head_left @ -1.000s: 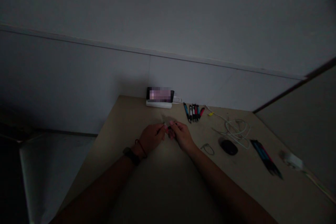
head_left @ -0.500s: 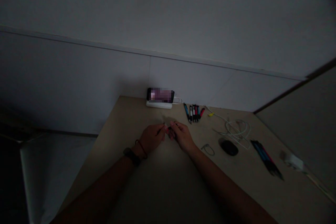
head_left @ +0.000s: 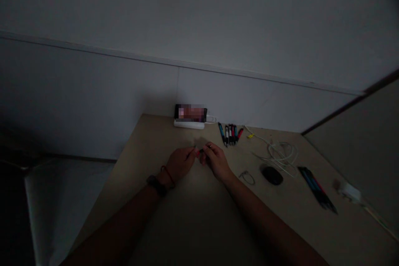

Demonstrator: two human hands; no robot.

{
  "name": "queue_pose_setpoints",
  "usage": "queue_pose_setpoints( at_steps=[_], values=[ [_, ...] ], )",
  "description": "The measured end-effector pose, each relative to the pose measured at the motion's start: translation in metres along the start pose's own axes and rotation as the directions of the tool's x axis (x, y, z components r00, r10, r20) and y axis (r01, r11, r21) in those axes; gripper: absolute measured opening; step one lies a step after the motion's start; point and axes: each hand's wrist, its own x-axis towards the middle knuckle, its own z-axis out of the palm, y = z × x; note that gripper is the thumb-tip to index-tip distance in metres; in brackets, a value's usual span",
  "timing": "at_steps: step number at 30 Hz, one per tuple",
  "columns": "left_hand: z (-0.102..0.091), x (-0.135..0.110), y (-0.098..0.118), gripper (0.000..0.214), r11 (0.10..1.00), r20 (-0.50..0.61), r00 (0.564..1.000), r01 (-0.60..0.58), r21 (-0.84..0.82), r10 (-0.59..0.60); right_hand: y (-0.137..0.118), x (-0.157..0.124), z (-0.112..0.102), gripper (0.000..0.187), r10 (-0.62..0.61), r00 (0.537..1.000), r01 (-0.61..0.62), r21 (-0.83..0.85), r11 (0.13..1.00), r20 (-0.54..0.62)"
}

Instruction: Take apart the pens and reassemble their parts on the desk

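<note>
Both hands over the worktop (head_left: 156, 137), near each other; left hand (head_left: 180, 162) with fingers closed in a pinch on one end of a small red-and-black piece (head_left: 199, 152); right hand (head_left: 216, 162) likewise pinching its other end, fingers curled, thumb uppermost; piece lies in the narrow gap between the two sets of fingers, red showing toward the left, black toward the right; light is poor, exact shape cannot be told.

Beyond the fingers, by the wall (head_left: 199, 25): dark phone (head_left: 190, 113) on its long edge, screen blurred out, with a white block (head_left: 188, 124) at its foot; beyond and right of the fingers, a group of pens (head_left: 230, 133), blue, white and red with black, side by side; farther right, a coiled white cable (head_left: 270, 148); nearer the person and right of the fingers, a small cord loop (head_left: 244, 173), then a black mouse (head_left: 272, 175); well right, a second bunch of pens (head_left: 317, 189); on the left wrist, behind the fingers, a dark watch (head_left: 156, 185) and a thin red band (head_left: 168, 176).
</note>
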Motion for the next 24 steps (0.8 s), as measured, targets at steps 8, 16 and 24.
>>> queue_pose_setpoints(
  at_steps=[8,16,24],
  values=[
    [0.0,-0.0008,0.0009,0.046,1.0,-0.003,1.0,0.014,0.017,-0.014,-0.0002,-0.0011,-0.0005,0.038,-0.008,1.0,0.008,0.018,1.0,0.008],
    [0.0,0.0004,-0.0008,0.045,1.0,-0.011,1.0,0.003,-0.008,-0.003,0.0016,-0.0009,-0.0005,0.036,-0.023,1.0,0.023,0.004,1.0,-0.019],
    [0.0007,0.0003,-0.0011,0.045,1.0,-0.018,1.0,0.011,0.002,-0.011,0.0022,-0.0003,-0.0012,0.038,-0.048,0.999,0.048,-0.016,0.999,-0.004]
  ],
)
